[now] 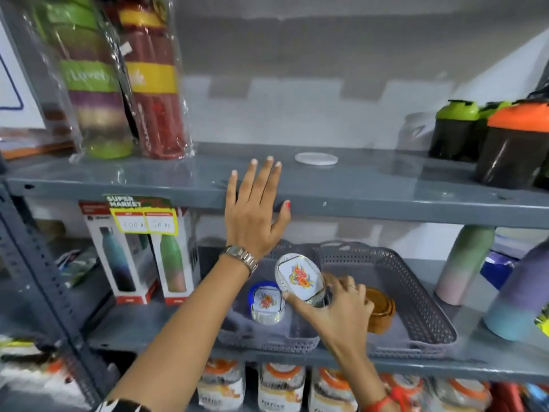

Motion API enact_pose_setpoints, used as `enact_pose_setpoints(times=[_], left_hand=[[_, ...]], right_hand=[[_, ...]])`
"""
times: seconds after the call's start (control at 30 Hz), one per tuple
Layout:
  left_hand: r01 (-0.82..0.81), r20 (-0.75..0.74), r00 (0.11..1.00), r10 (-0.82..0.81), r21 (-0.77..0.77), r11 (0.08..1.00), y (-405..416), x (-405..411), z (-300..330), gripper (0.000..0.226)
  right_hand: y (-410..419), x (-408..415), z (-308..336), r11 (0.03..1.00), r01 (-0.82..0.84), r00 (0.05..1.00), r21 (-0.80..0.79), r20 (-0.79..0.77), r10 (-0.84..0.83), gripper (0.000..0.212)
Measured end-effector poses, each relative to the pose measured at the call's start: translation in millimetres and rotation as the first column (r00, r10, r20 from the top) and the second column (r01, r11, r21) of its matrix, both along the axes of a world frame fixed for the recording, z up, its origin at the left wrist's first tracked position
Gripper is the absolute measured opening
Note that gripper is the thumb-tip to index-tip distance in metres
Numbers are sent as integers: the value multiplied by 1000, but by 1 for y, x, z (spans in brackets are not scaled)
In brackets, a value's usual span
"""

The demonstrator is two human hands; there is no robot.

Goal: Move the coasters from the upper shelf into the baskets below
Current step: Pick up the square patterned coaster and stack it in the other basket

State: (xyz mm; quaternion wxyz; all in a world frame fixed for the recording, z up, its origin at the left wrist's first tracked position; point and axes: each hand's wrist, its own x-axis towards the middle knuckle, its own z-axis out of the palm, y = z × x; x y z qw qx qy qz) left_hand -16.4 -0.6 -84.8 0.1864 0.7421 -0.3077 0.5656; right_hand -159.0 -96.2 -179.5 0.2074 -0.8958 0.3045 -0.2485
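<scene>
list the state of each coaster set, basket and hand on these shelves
white coaster set: tilted, held over the left basket
blue coaster set: resting in the left basket
brown coaster set: resting in the right basket
white disc: flat on the upper shelf
left basket: holds one set
right basket: holds one set
left hand: open, empty
right hand: grip shut on the white set

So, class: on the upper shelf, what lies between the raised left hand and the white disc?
Nothing: in the head view, bare grey shelf separates the left hand from the white disc.
</scene>
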Motion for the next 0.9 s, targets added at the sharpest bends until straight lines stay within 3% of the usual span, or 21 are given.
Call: enact_pose_setpoints(times=[0.07,0.17,0.3,0.53,0.7,0.9], left_hand=[[-20,26,999,20,-1,1000,-1,3,-1,56],[-44,72,996,45,-17,999,-3,9,-4,55],[-36,118,992,40,-37,999,-6,13,-5,55],[-48,153,987,56,-58,997,-8,16,-6,56],[-64,167,983,76,-76,995,-10,18,-7,56],[-61,171,983,73,-74,995,-9,18,-5,57]], right_hand=[[-2,22,-18,998,-17,980,-65,-201,4,96],[-2,58,-43,995,-92,901,-35,-429,68,100],[-3,88,-66,986,-161,807,-43,-581,107,106],[1,118,-80,985,-166,795,-52,-598,103,100],[7,135,-87,984,-173,792,-39,-600,116,120],[11,142,-94,980,-188,774,-68,-624,105,123]])
